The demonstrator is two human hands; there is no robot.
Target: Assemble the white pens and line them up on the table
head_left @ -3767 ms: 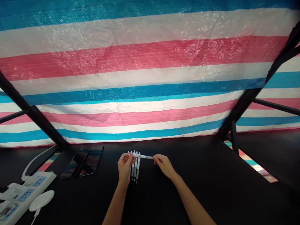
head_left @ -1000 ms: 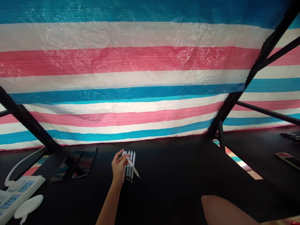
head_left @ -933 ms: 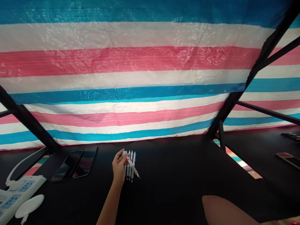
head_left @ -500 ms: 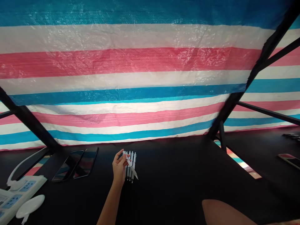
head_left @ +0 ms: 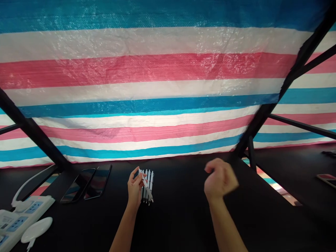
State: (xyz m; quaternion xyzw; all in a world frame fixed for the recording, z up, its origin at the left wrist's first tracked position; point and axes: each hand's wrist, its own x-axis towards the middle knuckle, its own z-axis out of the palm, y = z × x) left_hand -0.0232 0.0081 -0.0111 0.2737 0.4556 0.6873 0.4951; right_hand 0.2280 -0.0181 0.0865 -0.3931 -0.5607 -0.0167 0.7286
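My left hand (head_left: pixel 134 185) pinches a white pen (head_left: pixel 147 189) near its upper end, and the tip slants down to the right. Beneath and beside that pen, several similar white pens (head_left: pixel 151 180) lie side by side on the black table (head_left: pixel 178 217). The hand and the held pen partly cover this row. To the right, well apart from the pens, my right hand (head_left: pixel 221 179) hangs over the table with its fingers curled in. It is slightly blurred, and whatever may be inside it is hidden.
Two dark phone-like devices (head_left: pixel 78 185) lie left of the pens. A white power strip (head_left: pixel 25 218) and a round white charger (head_left: pixel 36 230) are at the lower left. Black frame bars (head_left: pixel 262 117) rise on both sides before a striped tarp (head_left: pixel 147 66). Another phone (head_left: pixel 327 180) lies far right.
My right hand has come up over the table from the lower right, where only part of the arm showed. My left hand keeps its pinch on the pen.
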